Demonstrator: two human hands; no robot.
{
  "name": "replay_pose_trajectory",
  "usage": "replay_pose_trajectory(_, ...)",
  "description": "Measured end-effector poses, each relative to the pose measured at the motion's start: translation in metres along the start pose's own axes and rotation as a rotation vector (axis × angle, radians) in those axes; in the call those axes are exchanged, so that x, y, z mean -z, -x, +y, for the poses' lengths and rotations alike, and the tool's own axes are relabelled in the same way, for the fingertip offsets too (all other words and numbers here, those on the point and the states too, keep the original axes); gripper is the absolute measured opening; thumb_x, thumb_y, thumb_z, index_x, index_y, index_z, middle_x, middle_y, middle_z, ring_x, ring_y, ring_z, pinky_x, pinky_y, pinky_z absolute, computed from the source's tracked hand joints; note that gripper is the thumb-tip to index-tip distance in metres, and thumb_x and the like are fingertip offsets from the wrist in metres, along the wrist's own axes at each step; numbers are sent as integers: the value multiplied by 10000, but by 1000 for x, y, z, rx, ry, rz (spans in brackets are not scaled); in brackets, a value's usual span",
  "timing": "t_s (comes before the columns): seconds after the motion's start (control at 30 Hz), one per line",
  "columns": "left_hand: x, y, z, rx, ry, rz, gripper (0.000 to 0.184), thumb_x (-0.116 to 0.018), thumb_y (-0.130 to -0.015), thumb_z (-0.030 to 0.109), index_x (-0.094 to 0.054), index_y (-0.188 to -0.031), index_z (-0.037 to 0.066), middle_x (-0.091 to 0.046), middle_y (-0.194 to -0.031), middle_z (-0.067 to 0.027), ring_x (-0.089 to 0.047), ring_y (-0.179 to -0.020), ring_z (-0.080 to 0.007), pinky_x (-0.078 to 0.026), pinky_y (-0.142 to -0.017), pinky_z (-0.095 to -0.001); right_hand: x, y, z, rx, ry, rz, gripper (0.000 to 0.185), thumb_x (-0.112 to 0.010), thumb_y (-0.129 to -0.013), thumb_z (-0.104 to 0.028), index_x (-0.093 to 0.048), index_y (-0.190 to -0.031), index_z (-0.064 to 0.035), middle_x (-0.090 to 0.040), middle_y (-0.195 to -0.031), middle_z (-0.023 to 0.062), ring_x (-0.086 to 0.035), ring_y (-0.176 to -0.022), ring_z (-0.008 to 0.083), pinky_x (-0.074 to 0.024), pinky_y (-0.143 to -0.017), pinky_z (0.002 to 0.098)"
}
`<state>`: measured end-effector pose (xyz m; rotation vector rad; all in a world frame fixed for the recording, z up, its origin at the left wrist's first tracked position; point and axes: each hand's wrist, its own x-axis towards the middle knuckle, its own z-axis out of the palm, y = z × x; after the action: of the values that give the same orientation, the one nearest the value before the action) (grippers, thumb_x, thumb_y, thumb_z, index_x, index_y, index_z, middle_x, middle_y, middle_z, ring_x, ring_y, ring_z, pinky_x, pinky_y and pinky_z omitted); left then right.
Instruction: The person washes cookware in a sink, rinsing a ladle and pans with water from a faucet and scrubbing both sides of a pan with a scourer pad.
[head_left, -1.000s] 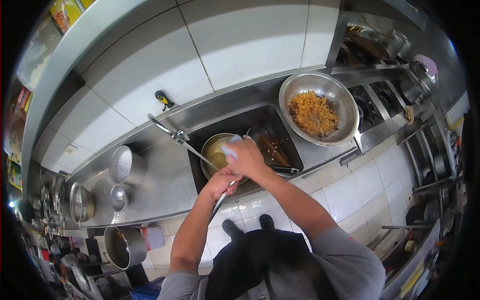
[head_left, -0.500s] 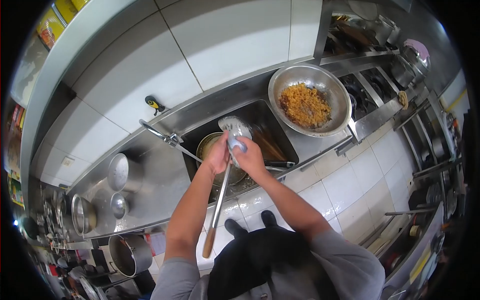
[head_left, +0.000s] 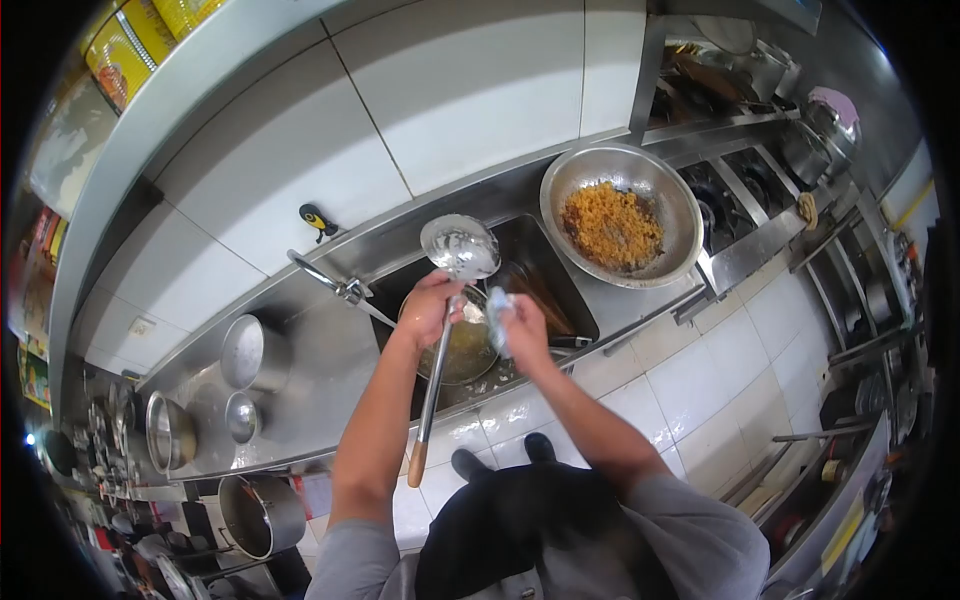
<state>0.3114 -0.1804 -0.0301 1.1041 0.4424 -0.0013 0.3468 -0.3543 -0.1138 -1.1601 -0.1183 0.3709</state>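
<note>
My left hand [head_left: 430, 308] is wrapped round the metal shaft of a long ladle [head_left: 460, 247], just below its bowl. Wet foam streaks the ladle's bowl, which faces up above the sink [head_left: 568, 270]; its wooden grip end points toward my body. To the right of the shaft, my right hand [head_left: 525, 328] is closed on a pale blue cloth [head_left: 499, 318], apart from the ladle and slightly blurred. Beneath both hands, a round pot [head_left: 465, 362] with cloudy liquid sits in the sink, partly hidden by the left hand and shaft.
A large steel bowl [head_left: 555, 215] of orange-brown crumbly food stands right of the sink, beside the gas burners [head_left: 712, 205]. The faucet [head_left: 345, 290] rises at the sink's back left. Metal pots [head_left: 248, 355] and a small bowl [head_left: 242, 415] occupy the left counter.
The cloth in my right hand has come off the ladle and moved right and down. The ladle has risen a little toward the wall, its bowl now fully uncovered.
</note>
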Motion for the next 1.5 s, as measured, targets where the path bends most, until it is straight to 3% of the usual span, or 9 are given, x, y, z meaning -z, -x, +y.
replay_pose_trajectory(0.17,15,-24,-34,-40,-285,18,234,-563,-1019,77,-609,-1243,24,-731,-1053,-118,-579,-661,-135,-470,-524,-326,-2,26,39,83,163,-118,145,-628,-923,-40,-617,-1068,-33,-649,-925,39,-594,-830,102,-496,-725,295)
replay_pose_trajectory(0.3,27,-19,-39,-539,-1279,385,549,-620,-919,32,-501,-1448,-54,-712,-938,-168,-674,-672,-233,-543,-564,-375,64,8,50,-237,39,-8,175,-626,-942,-49,-611,-1116,-46,-668,-958,45,-615,-853,120,-510,-749,298)
replay_pose_trajectory(0.37,40,-9,-34,191,-612,209,564,-649,-880,3,-506,-1418,-87,-696,-894,-180,-689,-694,-234,-548,-576,-377,77,12,40,-82,94,94,235,-602,-929,-19,-584,-1162,-49,-663,-996,67,-629,-850,128,-529,-733,308)
replay_pose_trajectory(0.53,55,-11,-92,175,-501,304,82,-652,-918,19,-621,-958,-46,-640,-762,-130,-627,-576,-212,-476,-458,-333,11,20,-56,491,534,-134,339,-660,-853,-42,-576,-1182,-39,-677,-1042,172,-686,-992,278,-539,-888,406)
replay_pose_trajectory(0.7,15,15,-82,205,-142,65,147,-567,-976,15,-526,-1112,53,-598,-818,-107,-506,-504,-167,-380,-421,-312,-11,-29,-57,783,1063,-440,368,-711,-802,-126,-579,-1133,-32,-697,-983,217,-687,-958,393,-455,-1052,513)
replay_pose_trajectory(0.9,14,34,-82,448,-36,-20,243,-561,-1002,30,-406,-1128,167,-556,-795,-85,-416,-491,-109,-300,-406,-255,-1,-91,-41,1342,1519,-998,167,-647,-852,-176,-628,-998,-96,-677,-734,77,-705,-764,258,-411,-1046,462)
replay_pose_trajectory(1.07,9,37,-63,360,48,30,230,-582,-1006,55,-411,-1115,164,-523,-766,-58,-395,-487,-91,-277,-395,-243,-20,-74,-27,1065,1306,-127,40,-659,-802,-138,-623,-808,-123,-656,-688,73,-669,-686,260,-449,-947,420)
replay_pose_trajectory(1.3,36,50,-62,319,58,32,145,-566,-1032,107,-456,-1104,168,-489,-744,-29,-354,-478,-72,-262,-392,-241,-22,-76,-4,841,1179,-888,77,-655,-824,-124,-681,-875,-71,-697,-812,164,-676,-855,368,-497,-978,479)
replay_pose_trajectory(1.5,77,36,-86,296,225,148,91,-539,-1062,152,-488,-1005,103,-453,-703,-7,-350,-486,-64,-273,-387,-234,-8,-34,26,461,1006,-630,164,-661,-843,-113,-703,-990,-51,-718,-919,199,-669,-987,406,-533,-884,493)
